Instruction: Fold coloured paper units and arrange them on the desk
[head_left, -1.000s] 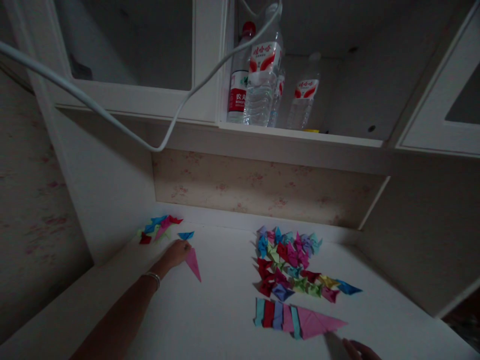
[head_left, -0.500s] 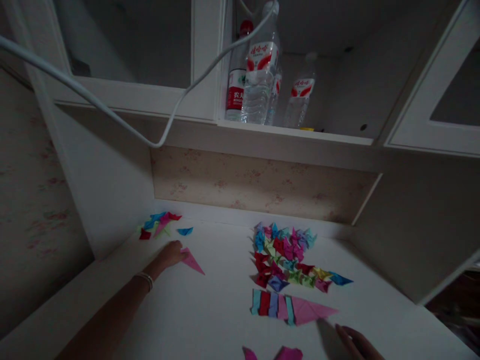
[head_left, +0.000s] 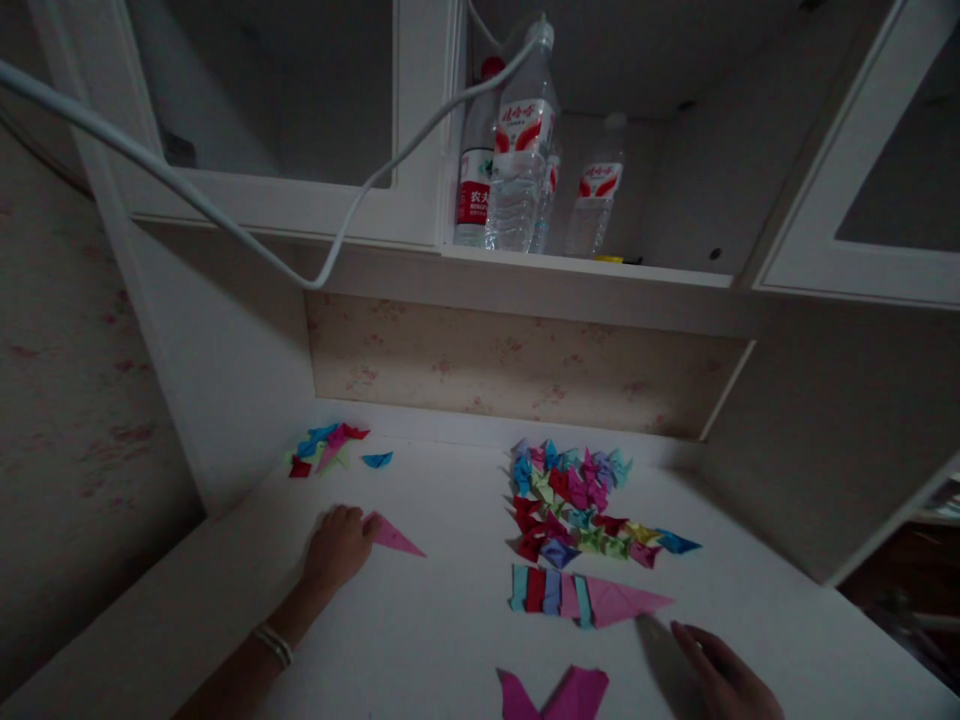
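My left hand (head_left: 339, 545) is closed on the wide end of a folded pink paper (head_left: 397, 538), its point aimed right along the white tabletop. Beyond it lie a small blue folded paper (head_left: 377, 460) and a pile of coloured folded papers (head_left: 328, 446). My right hand (head_left: 727, 672) hovers or rests at the lower right, fingers loosely curled and slightly apart, with nothing visible in them. Nearest to it is a pink pointed folded paper (head_left: 626, 601), at the end of a row of folded strips (head_left: 551, 592). A magenta folded paper (head_left: 559, 695) is cut off by the bottom edge.
Several colourful folded paper pieces (head_left: 577, 490) are massed at the back right of the white tabletop (head_left: 420, 640). Overhead, a cabinet shelf (head_left: 585, 265) carries several plastic bottles (head_left: 520, 170). A white cable (head_left: 225, 228) hangs across the upper left.
My left hand has drawn the pink paper nearer, away from the blue piece, and its point has swung to the right. The magenta paper has come into view at the bottom.
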